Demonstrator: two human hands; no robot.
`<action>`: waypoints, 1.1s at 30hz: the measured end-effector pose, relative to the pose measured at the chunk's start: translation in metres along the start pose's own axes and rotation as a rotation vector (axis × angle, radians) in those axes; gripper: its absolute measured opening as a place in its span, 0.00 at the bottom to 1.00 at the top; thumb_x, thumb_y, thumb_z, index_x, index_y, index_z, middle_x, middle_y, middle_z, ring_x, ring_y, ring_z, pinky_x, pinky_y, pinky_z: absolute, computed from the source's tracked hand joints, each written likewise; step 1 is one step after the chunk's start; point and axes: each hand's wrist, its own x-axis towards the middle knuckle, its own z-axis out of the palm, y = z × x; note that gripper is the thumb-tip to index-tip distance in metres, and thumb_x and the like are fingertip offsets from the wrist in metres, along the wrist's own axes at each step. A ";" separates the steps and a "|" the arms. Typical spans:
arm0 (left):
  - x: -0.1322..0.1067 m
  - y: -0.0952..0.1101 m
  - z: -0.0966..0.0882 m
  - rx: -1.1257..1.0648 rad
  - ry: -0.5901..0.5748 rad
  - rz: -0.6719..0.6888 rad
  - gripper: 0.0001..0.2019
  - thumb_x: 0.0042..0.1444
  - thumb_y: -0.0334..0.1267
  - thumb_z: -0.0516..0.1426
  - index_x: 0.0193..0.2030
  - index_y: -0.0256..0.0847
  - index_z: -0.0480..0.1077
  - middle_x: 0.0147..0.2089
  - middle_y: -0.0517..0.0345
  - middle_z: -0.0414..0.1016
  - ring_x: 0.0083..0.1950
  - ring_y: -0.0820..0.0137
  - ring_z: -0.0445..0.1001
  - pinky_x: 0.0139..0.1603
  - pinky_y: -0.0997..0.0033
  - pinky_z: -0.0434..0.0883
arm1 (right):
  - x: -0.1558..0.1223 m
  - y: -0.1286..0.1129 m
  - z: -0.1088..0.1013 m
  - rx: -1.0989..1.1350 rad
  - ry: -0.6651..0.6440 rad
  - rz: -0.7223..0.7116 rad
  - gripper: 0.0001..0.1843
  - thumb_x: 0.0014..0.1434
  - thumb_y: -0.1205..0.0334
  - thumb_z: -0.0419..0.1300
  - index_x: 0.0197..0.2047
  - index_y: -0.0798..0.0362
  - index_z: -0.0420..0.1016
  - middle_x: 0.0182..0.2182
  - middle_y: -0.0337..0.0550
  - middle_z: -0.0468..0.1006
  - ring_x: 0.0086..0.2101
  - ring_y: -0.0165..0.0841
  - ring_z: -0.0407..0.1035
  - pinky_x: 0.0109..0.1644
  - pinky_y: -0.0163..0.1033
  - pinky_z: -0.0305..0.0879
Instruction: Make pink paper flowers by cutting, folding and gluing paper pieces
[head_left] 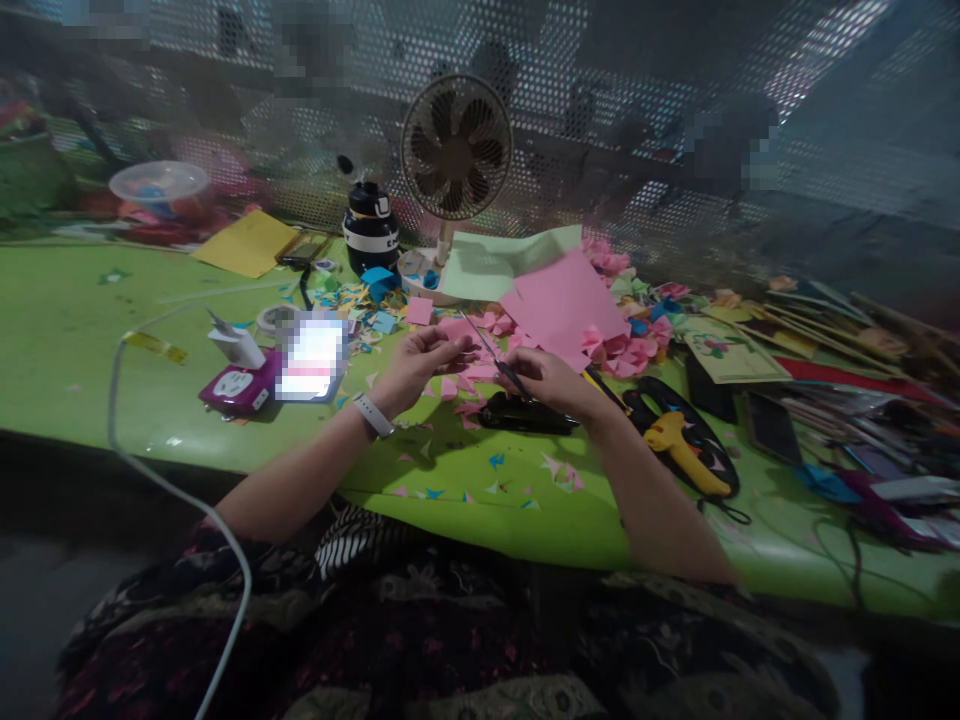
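My left hand (420,365) is closed in a pinch on a small piece of pink paper (454,348) above the green table (75,350). A pale watch sits on that wrist. My right hand (546,380) grips a pair of scissors (491,355), whose blades point up and left toward the pink piece. A large pink sheet (562,300) lies just behind my hands, with small pink folded flowers (630,350) beside it. Pink and blue paper scraps are scattered on the table under and in front of my hands.
A small fan (456,150) and a dark bottle (370,230) stand at the back. A yellow glue gun (686,450) lies at the right. A purple power strip (240,388) with a white cable lies at the left. Yellow paper (247,243) and stacked sheets lie around.
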 end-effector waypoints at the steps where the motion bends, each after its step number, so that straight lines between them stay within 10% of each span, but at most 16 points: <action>1: 0.000 0.000 0.000 0.001 0.001 -0.002 0.19 0.45 0.43 0.73 0.30 0.38 0.68 0.37 0.53 0.84 0.39 0.67 0.84 0.45 0.66 0.78 | 0.000 0.000 0.000 -0.005 0.007 -0.002 0.28 0.47 0.36 0.70 0.34 0.52 0.69 0.27 0.35 0.68 0.29 0.30 0.62 0.33 0.37 0.57; 33: 0.006 -0.001 -0.010 0.011 0.058 -0.006 0.18 0.45 0.46 0.73 0.37 0.38 0.76 0.36 0.57 0.82 0.36 0.70 0.82 0.39 0.71 0.76 | -0.002 -0.001 -0.002 -0.024 0.044 0.020 0.26 0.48 0.37 0.69 0.30 0.52 0.69 0.24 0.38 0.72 0.27 0.31 0.66 0.32 0.38 0.60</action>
